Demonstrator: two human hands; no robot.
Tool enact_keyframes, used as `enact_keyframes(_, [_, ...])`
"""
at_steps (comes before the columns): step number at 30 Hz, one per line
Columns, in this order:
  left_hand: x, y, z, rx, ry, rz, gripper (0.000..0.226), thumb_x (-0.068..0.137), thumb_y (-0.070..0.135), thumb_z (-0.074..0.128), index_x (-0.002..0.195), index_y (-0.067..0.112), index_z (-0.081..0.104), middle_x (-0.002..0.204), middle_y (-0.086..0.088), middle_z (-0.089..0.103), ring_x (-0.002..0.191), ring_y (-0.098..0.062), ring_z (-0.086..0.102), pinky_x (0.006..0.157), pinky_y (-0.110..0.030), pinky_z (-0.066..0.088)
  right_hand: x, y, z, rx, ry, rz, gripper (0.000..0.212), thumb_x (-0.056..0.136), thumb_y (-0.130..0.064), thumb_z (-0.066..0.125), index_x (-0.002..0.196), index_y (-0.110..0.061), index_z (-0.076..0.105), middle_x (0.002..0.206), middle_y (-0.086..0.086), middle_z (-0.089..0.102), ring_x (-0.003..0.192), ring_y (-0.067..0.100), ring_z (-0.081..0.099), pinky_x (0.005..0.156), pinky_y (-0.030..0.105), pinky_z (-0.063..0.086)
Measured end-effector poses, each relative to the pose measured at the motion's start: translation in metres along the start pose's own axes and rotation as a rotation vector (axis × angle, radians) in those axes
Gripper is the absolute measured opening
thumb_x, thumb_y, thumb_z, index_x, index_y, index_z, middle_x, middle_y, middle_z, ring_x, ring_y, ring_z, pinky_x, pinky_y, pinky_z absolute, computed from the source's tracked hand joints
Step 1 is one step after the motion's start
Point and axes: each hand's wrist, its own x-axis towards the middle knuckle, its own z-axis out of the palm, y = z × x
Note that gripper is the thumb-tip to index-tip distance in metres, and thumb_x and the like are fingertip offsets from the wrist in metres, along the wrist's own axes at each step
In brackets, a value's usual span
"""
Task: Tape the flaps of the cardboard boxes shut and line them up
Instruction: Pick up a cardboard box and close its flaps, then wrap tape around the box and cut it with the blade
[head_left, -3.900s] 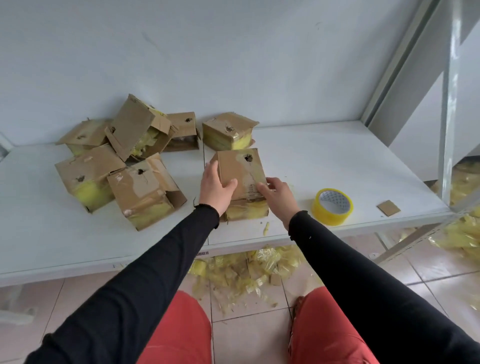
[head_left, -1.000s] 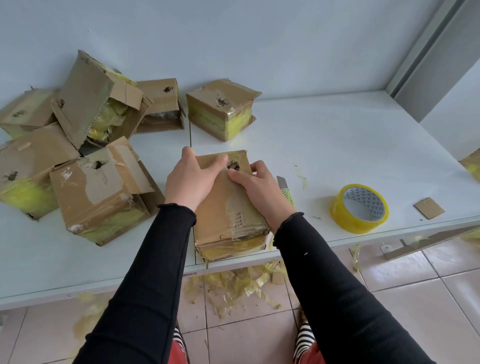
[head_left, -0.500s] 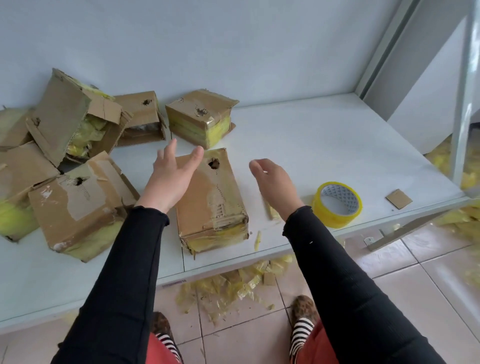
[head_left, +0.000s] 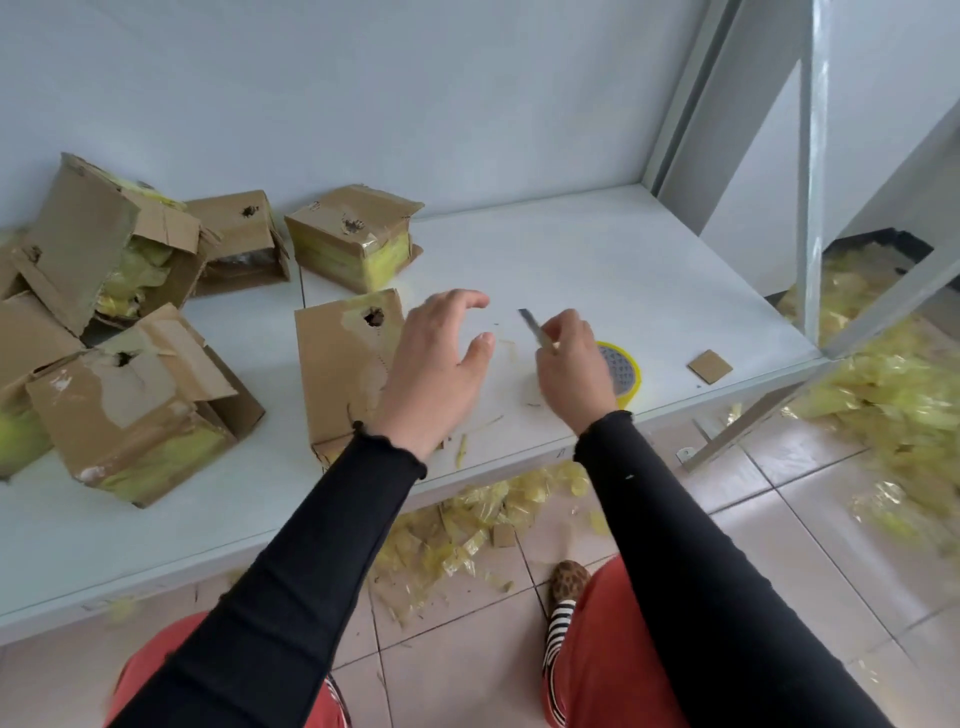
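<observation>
Box (head_left: 345, 371) lies flat, long axis running away from the table (head_left: 571, 260) edge

A white table (head_left: 597, 260) is standing against a pale wall (head_left: 415, 93). Beige floor tiles (head_left: 810, 561) are showing below, with what looks like a metal frame (head_left: 813, 171) rising alongside.
</observation>
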Motion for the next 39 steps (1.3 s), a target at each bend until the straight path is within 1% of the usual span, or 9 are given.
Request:
enact_keyframes(4, [0.025,0.005,0.048,0.059,-0.277,-0.088,0.041,0.101,0.020,0.059,0.142,0.013,0.051,0.140,-0.006,0.054,0.130,-0.022,0.050,0.108,-0.033,0.038,-0.008,0.038,-0.046,-0.066,0.023,0.088,0.019,0.093,-0.022,0.060,0.111,-0.017,0.057,0.098,-0.003,0.061,0.090,0.025,0.058,0.074,0.034,0.040])
enact_keyframes(10, [0.040,-0.002,0.111,-0.038,-0.498,-0.300,0.056,0.098,0.025,0.068,0.149,0.012,0.050,0.147,-0.008,0.055,0.133,-0.026,0.053,0.109,-0.035,0.043,-0.015,0.079,-0.062,-0.328,-0.217,-0.046,0.043,0.083,-0.040,0.082,0.120,-0.021,0.072,0.127,-0.004,0.058,0.106,0.022,0.062,0.087,0.033,0.046])
enact_keyframes(14, [0.037,-0.006,0.118,-0.160,-0.350,-0.310,0.039,0.096,0.019,0.071,0.133,0.008,0.064,0.134,-0.005,0.066,0.122,-0.022,0.061,0.106,-0.036,0.047,-0.013,0.084,-0.054,-0.326,-0.199,-0.061,0.017,0.087,-0.031,0.078,0.080,-0.021,0.065,0.097,-0.005,0.059,0.089,0.025,0.061,0.067,0.034,0.037])
enact_keyframes(18, [0.034,0.005,0.089,-0.318,-0.081,-0.195,0.012,0.094,0.019,0.074,0.105,0.014,0.072,0.114,0.004,0.073,0.111,-0.013,0.066,0.100,-0.038,0.052,-0.017,0.059,-0.063,0.147,-0.159,-0.010,0.025,0.084,-0.035,0.082,0.072,-0.053,0.071,0.082,-0.026,0.062,0.073,-0.002,0.058,0.061,0.017,0.036])
enact_keyframes(24, [0.037,0.029,0.017,-0.125,0.143,0.098,0.012,0.098,0.020,0.065,0.090,0.013,0.069,0.095,0.005,0.075,0.093,-0.013,0.069,0.083,-0.041,0.058,-0.029,0.002,-0.067,0.441,-0.171,-0.116,0.020,0.086,-0.034,0.082,0.072,-0.046,0.072,0.069,-0.023,0.061,0.058,-0.007,0.053,0.054,0.006,0.035])
enact_keyframes(28, [0.037,0.025,-0.024,0.050,0.217,0.199,0.017,0.103,0.024,0.058,0.093,0.012,0.063,0.086,0.003,0.069,0.080,-0.019,0.064,0.071,-0.040,0.051,-0.037,-0.027,-0.056,0.161,-0.129,-0.246,0.027,0.092,-0.049,0.070,0.077,-0.028,0.069,0.090,-0.011,0.055,0.071,0.005,0.053,0.058,0.018,0.034])
enact_keyframes(33, [0.038,0.008,-0.063,0.134,0.198,0.141,0.014,0.105,0.021,0.053,0.091,0.020,0.053,0.083,0.003,0.068,0.070,-0.019,0.059,0.063,-0.037,0.042,-0.045,-0.051,-0.052,-0.004,-0.175,-0.461,0.042,0.104,-0.047,0.049,0.077,-0.017,0.061,0.114,-0.016,0.058,0.089,0.009,0.047,0.068,0.032,0.034])
enact_keyframes(36, [0.037,0.004,-0.077,0.148,0.197,0.088,0.016,0.104,0.022,0.053,0.088,0.024,0.052,0.081,0.006,0.071,0.062,-0.007,0.055,0.060,-0.035,0.041,-0.048,-0.069,-0.049,-0.005,-0.204,-0.540,0.048,0.106,-0.045,0.039,0.080,-0.011,0.059,0.096,-0.004,0.062,0.096,0.016,0.043,0.078,0.034,0.037])
enact_keyframes(39, [0.033,0.005,-0.084,0.177,0.262,0.165,0.016,0.105,0.021,0.053,0.089,0.020,0.056,0.082,0.010,0.074,0.071,-0.011,0.067,0.064,-0.035,0.051,-0.052,-0.084,-0.051,0.190,-0.326,-0.407,0.049,0.110,-0.044,0.038,0.073,-0.020,0.059,0.066,-0.005,0.062,0.061,0.011,0.045,0.062,0.024,0.038])
